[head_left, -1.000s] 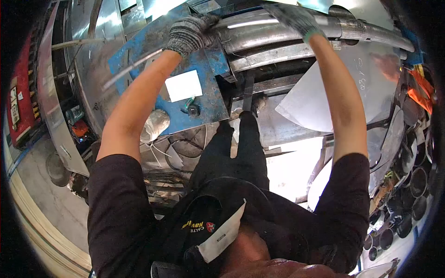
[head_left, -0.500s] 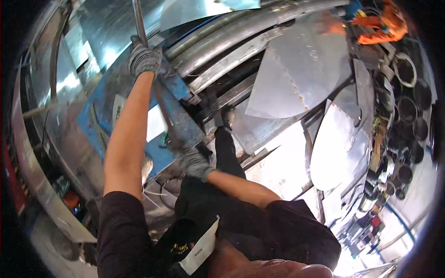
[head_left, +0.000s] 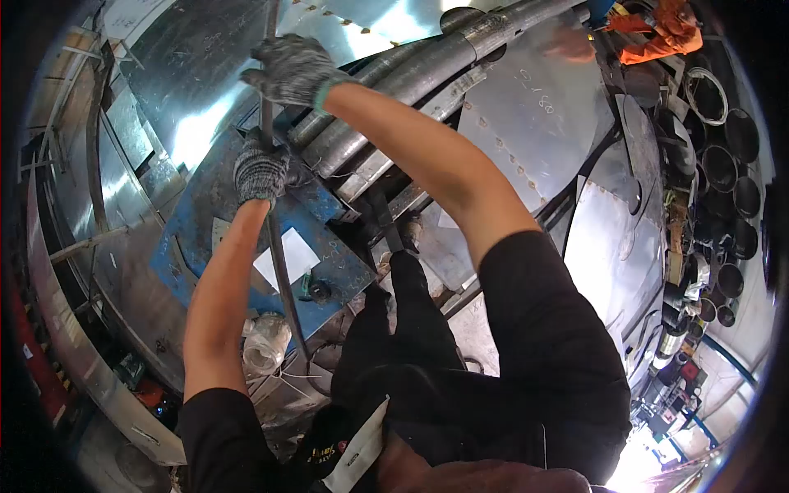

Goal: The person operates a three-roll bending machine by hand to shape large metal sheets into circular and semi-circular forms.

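Note:
A long, thin metal bar (head_left: 283,275) runs from the top of the view down past the blue plate toward my legs. My left hand (head_left: 261,168), in a grey knit glove, is wrapped round its middle. Farther up, my right hand (head_left: 297,71), gloved alike, lies across the bar with its fingers apart and reaching past it; contact with the bar is hard to make out. Beneath the bar are the blue metal plate (head_left: 197,222), a white sheet of paper (head_left: 288,261) and a small dark round object with green on it (head_left: 316,289).
Shiny sheet metal (head_left: 185,62) lies beyond my hands. Long metal pipes (head_left: 394,115) run diagonally at the right, beside a large cut sheet (head_left: 534,123). Stacked round tubes (head_left: 719,168) and orange gloves (head_left: 666,37) are at far right. A plastic-wrapped roll (head_left: 265,343) sits near my legs.
My right hand has left the lower part of the bar and moved up beyond my left hand. My left hand, still round the bar, sits a little lower in view.

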A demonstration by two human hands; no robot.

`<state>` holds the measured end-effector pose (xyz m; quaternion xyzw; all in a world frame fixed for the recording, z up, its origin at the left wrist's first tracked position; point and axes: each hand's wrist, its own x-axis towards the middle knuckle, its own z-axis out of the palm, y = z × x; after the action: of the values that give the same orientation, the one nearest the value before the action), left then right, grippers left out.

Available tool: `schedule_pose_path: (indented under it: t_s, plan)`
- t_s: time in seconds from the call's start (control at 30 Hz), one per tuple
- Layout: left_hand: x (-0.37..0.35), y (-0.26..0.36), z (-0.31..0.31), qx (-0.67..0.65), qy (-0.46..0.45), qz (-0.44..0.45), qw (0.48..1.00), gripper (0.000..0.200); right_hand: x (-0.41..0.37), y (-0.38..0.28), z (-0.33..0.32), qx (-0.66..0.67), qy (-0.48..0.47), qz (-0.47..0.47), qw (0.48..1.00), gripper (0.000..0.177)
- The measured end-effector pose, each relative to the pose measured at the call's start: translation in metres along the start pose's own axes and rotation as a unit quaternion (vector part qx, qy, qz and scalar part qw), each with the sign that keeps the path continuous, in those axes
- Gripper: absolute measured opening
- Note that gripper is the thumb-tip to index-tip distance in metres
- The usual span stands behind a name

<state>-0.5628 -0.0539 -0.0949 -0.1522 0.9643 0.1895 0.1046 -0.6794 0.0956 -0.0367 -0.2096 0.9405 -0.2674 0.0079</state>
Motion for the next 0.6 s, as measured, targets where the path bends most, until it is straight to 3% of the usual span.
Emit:
schedule_pose_path:
  t_s: [0.03,0.1,0.17,0.23,0.37,0.4,0.43,0.5,0.53,0.57,0.6]
  plan:
    - [0.002,0.0,0.0,0.002,-0.029,-0.004,1.0,0.044,0.019,-0.001,0.01,0.002,0.001,-0.001,1.0,0.067]
    - [-0.002,0.001,-0.007,0.014,-0.032,0.023,0.999,0.046,0.046,0.009,0.033,-0.239,-0.086,-0.05,0.966,0.075]
    - [-0.002,-0.004,-0.005,-0.029,-0.046,0.077,0.996,0.05,0.05,0.03,0.043,-0.264,-0.087,-0.049,0.959,0.083]
    - [-0.001,0.001,-0.011,-0.014,-0.054,0.105,0.993,0.054,0.046,0.049,0.025,-0.271,-0.154,-0.048,0.949,0.083]
    - [-0.003,0.0,-0.012,0.046,-0.093,0.151,0.983,0.064,0.016,0.093,0.013,-0.199,-0.154,-0.02,0.968,0.075]
    - [-0.005,0.005,-0.018,0.073,-0.105,0.171,0.977,0.068,-0.005,0.09,-0.008,-0.168,-0.208,0.025,0.963,0.075]
    - [-0.008,0.008,-0.023,0.073,-0.106,0.172,0.977,0.068,-0.033,0.083,-0.032,-0.134,-0.261,0.07,0.953,0.075]
    - [-0.008,0.011,-0.031,0.063,-0.156,0.181,0.969,0.065,-0.096,0.098,-0.024,-0.12,-0.258,0.122,0.951,0.071]
    - [-0.001,0.001,-0.034,0.076,-0.15,0.232,0.958,0.065,-0.143,0.111,-0.012,-0.074,-0.232,0.106,0.964,0.071]
    - [0.0,-0.008,-0.031,0.076,-0.148,0.238,0.957,0.065,-0.186,0.088,-0.029,-0.023,-0.282,0.175,0.943,0.069]
    - [0.0,-0.016,-0.024,0.038,-0.087,0.201,0.975,0.066,-0.251,0.11,0.017,0.05,-0.159,0.104,0.981,0.067]
